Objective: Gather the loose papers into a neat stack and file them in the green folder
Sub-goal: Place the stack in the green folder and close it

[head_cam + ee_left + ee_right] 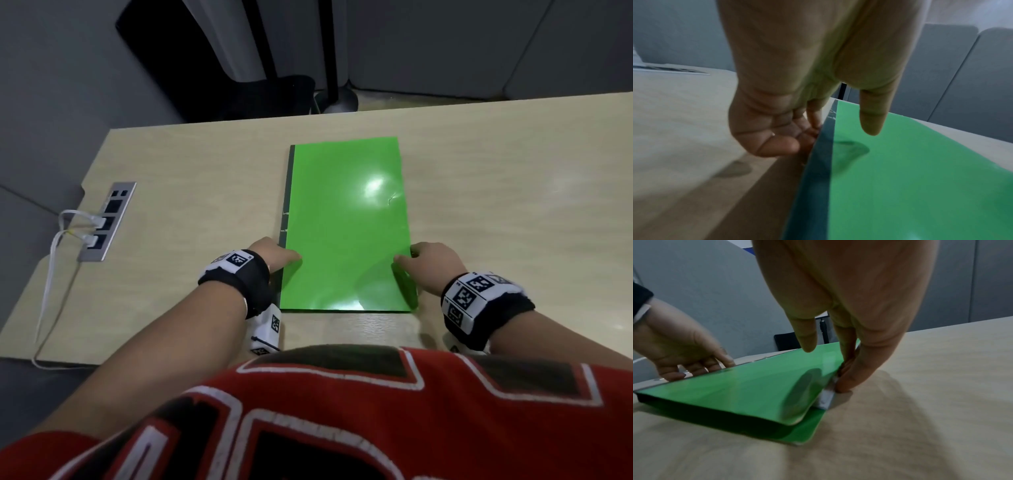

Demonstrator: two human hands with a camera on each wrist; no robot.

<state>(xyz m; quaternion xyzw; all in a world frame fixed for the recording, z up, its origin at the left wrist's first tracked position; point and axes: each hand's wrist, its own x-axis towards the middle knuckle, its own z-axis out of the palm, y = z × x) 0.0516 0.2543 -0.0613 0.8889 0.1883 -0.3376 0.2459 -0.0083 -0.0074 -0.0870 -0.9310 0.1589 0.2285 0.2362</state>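
Pale wood-grain desk (205, 192), matte, with a rounded corner at 9 o'clock; grey panel walls behind it. Nearest, at 6 o'clock, a red jersey (342, 421) with black and white lettering fills the bottom of the head view. Just beyond it, both wrists wear black bands with white coded tags.

Green folder (346, 226) lies lengthwise at desk centre, closed, glossy plastic with a light glare near its 2 o'clock part, a dark spine strip along its 9 o'clock edge, rounded corners.

Left hand (274, 255) sits at the folder's 8 o'clock edge: fingers curled down against the spine, thumb (871, 120) straight, above the cover. Whether it truly grips, cannot tell.

Right hand (430, 258) is at the 4 o'clock edge, fingers (851, 378) curled down against the open side, thumb over the cover. There the front cover stands slightly lifted off the back one, and a sliver of white papers (826, 397) shows between them, inside the folder.

At 9 o'clock, well apart from the folder, a brushed-metal socket panel (108, 219) set flush in the desk, two white cables (51, 260) plugged in and trailing off the near edge.

Beyond the far edge at 12 o'clock, a black stand with a round grey base (337, 99) on the floor.
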